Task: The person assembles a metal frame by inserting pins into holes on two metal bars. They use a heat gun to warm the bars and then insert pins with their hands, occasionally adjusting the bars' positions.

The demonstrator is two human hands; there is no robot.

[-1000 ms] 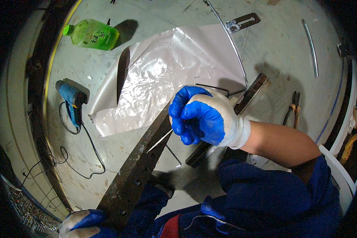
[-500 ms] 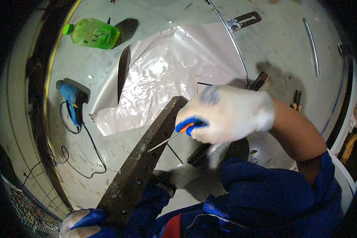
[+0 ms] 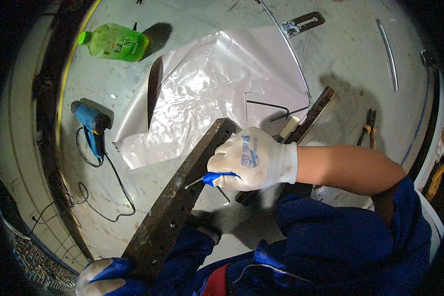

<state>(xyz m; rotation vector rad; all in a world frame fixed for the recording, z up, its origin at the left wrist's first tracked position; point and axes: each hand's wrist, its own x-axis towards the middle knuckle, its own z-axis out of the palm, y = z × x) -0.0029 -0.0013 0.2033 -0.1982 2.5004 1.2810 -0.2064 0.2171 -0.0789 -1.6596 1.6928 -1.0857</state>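
Observation:
A long dark metal bar with a row of holes (image 3: 170,207) slants from lower left to the middle. At its near end my left hand (image 3: 101,277), in a white glove with blue palm, is closed round the bar, its fingers partly cut off by the frame. My right hand (image 3: 244,163), gloved alike, is closed on a thin screwdriver (image 3: 195,183); only its steel shaft shows now, its tip touching the bar's upper face. The fist hides its handle. Just behind the fist, a bent hex key (image 3: 223,196) sticks out past the bar's edge.
A second dark bar (image 3: 316,111) lies beyond my right hand, beside black hex keys (image 3: 269,103). Pliers (image 3: 368,128) and a metal rod (image 3: 388,54) are at right. A shiny plastic sheet (image 3: 197,84), a green bottle (image 3: 116,43) and a corded blue heat gun (image 3: 90,126) lie farther off.
My right hand has moved down and left along the screwdriver, closer to the bar, covering the orange handle. The tip and my left hand stay nearly in place.

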